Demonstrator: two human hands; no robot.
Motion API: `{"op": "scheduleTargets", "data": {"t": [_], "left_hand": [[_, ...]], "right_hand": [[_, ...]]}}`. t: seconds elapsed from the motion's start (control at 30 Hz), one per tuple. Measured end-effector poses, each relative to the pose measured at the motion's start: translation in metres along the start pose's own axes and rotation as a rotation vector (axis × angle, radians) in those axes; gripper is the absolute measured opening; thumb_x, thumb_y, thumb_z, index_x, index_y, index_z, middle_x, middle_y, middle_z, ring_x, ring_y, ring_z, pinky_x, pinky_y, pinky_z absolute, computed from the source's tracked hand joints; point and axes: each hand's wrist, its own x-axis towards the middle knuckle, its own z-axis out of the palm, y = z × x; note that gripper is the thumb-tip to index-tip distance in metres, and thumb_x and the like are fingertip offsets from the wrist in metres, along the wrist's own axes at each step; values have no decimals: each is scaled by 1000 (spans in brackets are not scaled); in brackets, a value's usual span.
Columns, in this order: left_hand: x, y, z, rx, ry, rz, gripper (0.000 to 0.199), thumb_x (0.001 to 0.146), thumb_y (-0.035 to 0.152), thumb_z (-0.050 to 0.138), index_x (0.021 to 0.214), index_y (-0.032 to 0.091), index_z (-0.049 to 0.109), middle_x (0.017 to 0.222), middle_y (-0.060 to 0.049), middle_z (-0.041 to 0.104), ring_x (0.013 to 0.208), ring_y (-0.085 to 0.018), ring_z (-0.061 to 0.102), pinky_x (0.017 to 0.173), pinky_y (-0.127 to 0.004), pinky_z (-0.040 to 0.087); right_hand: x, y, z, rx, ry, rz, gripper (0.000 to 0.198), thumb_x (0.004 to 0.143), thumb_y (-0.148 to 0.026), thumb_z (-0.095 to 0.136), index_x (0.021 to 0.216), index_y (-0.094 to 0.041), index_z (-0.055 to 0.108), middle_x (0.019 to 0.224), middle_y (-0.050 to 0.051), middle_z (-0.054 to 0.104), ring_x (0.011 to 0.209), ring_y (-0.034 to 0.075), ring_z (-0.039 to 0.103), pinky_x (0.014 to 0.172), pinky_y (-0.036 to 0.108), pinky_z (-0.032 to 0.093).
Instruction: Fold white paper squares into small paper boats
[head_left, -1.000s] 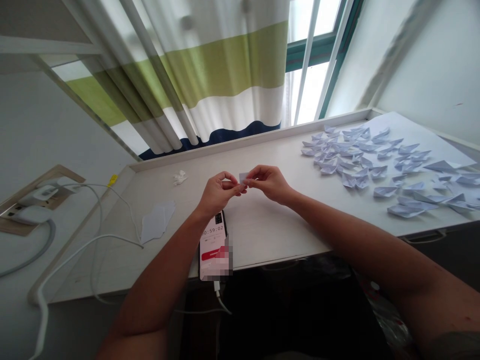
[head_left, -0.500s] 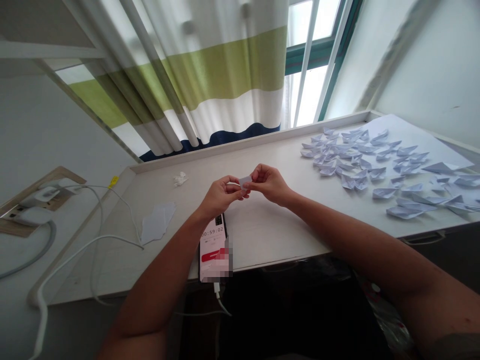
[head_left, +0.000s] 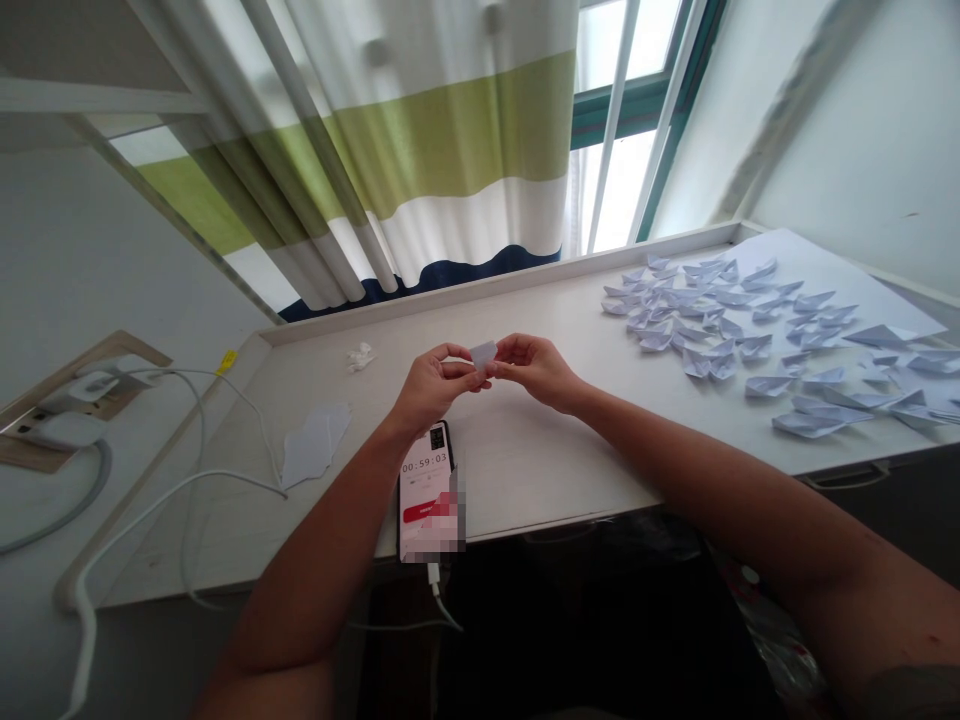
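Observation:
A small piece of folded white paper (head_left: 484,353) is pinched between my two hands, above the middle of the desk. My left hand (head_left: 439,385) grips its lower left side with thumb and fingers. On the right, my right hand (head_left: 534,370) has its thumb and fingers closed at the paper's lower right edge. Both thumbs nearly meet beneath it, and the fingers hide part of the paper. Several folded paper boats (head_left: 697,365) are spread over the right side of the desk. To the left lie flat white paper sheets (head_left: 316,447).
A phone (head_left: 426,500) showing a timer lies at the white desk's (head_left: 555,470) front edge, plugged into a cable. Crumpled paper (head_left: 361,357) sits near the back left. White cables (head_left: 150,490) run from a wall socket at left. A large white sheet (head_left: 847,280) lies back right.
The paper between my hands has turned and now stands up more above the thumbs. My left hand has shifted slightly left, uncovering more of the phone, and its fingers have changed position.

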Motion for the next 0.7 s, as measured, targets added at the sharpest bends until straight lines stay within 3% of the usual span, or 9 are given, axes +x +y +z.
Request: {"op": "scheduleTargets", "data": {"t": [0.2,0.37,0.53,0.7], "left_hand": [[-1,0,1,-18,-3,-26,58,64,44,106,96,16,66,79,-8,84,79,-24,81,84,-39,59],[-1,-2,1,-28,-6,-25,54,64,44,106,95,16,71,82,-9,85,82,-24,81,86,-40,60],[-2,-2,0,51,-78,-47,45,78,51,97,97,13,82,95,-14,85,87,-25,81,86,-41,62],[-3,-1,2,95,-79,-25,46,77,56,96,92,14,84,85,-11,83,80,-22,78,81,-38,62]], "right_hand": [[-2,-3,0,-84,-62,-10,50,73,-64,95,80,-17,79,78,5,78,76,18,72,77,36,60],[-2,-4,-1,-123,-57,-33,47,74,-62,95,78,-19,79,76,4,77,74,17,69,75,36,57],[-2,-4,-4,-152,-37,-43,39,76,-55,95,74,-19,78,74,2,74,73,16,66,73,34,53],[-1,-2,-5,-95,-79,14,43,75,-57,95,72,-19,75,73,2,75,72,16,66,74,34,55]]}}
